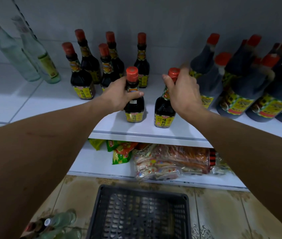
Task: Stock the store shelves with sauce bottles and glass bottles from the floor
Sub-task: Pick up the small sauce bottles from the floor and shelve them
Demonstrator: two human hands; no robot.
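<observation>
View from a head-worn camera, looking down along two bare forearms reaching to a white store shelf (154, 133). The left hand (118, 97) wraps its fingers round the neck and shoulder of a small dark sauce bottle with a red cap and yellow label (134, 100), which stands upright near the shelf's front edge. The right hand (183, 95) has its fingers curled round the neck of a second, matching small sauce bottle (164, 109), also upright on the shelf, just beside the first but apart from it. Behind them stand five more small sauce bottles (83, 80) of the same kind. Two pale green glass bottles (33, 56) stand at the far left of the shelf. A cluster of larger dark bottles with red caps (243, 87) fills the right side. On the lower shelf lie colourful snack packets (164, 161). On the tiled floor sits a black plastic crate (140, 214), with a few glass bottles (57, 223) beside it at lower left.
</observation>
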